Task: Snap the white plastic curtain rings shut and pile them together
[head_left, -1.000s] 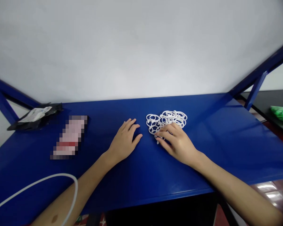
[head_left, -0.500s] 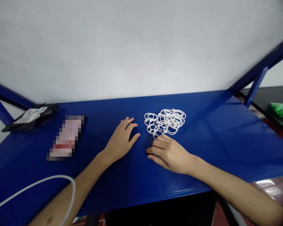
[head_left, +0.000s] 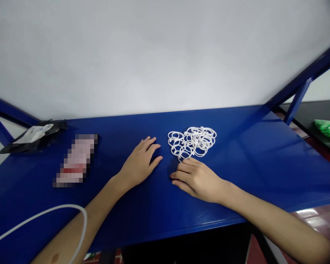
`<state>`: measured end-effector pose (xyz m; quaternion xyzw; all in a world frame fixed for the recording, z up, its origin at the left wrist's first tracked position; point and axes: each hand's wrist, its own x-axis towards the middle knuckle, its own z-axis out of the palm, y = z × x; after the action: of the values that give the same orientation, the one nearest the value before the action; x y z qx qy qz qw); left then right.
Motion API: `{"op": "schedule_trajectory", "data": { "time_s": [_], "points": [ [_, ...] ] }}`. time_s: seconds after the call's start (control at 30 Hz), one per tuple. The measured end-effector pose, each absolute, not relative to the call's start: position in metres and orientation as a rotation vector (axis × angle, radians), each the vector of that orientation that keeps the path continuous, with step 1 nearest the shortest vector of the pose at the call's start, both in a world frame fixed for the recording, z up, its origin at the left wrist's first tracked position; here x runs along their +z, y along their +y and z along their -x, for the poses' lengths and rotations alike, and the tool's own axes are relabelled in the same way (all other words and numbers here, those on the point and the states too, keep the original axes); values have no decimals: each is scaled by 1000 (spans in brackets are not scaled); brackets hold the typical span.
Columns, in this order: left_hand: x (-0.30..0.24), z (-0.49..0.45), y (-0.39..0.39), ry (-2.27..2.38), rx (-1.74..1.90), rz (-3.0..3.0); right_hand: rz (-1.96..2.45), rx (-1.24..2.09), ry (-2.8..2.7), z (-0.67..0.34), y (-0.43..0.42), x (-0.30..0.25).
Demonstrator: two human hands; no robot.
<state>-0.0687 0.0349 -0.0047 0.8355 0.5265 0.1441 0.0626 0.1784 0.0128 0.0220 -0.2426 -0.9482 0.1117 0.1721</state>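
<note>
My left hand [head_left: 139, 161] lies palm down on the blue table, open, its fingers spread and nothing in it. My right hand [head_left: 196, 179] rests on the tabletop with its fingers loosely bent and thumb slightly apart from the index finger. No object shows in its grasp, though the undersides of the fingers are hidden. Just beyond its knuckles sits a flat, overlapping pile of thin white rings [head_left: 195, 141], each with a small knob. The nearest ring reaches the back of the right fingers; whether they touch I cannot tell.
The blue table [head_left: 143, 223] ends at a white wall [head_left: 165, 55]. To the left lie a pixelated flat item [head_left: 79, 157] and a black plastic package [head_left: 35, 135]. A white cable [head_left: 44, 211] loops over my left forearm. Off to the right is a green bag [head_left: 328, 128].
Both hands and the rings stay in place. Only a very slight shift of the camera view shows.
</note>
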Motion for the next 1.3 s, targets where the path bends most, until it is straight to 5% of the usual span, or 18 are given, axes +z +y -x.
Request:
{"op": "schedule_trajectory", "data": {
  "time_s": [0.37, 0.73, 1.3],
  "points": [
    [-4, 69, 35, 1584, 437, -2514, 710, 307, -2675, -180, 14, 23],
    [1, 66, 34, 1598, 383, -2499, 1066, -136, -2610, -204, 58, 27],
    [-2, 66, 34, 1577, 466, -2481, 1219, -132, -2664, -206, 84, 13]
  ]
}}
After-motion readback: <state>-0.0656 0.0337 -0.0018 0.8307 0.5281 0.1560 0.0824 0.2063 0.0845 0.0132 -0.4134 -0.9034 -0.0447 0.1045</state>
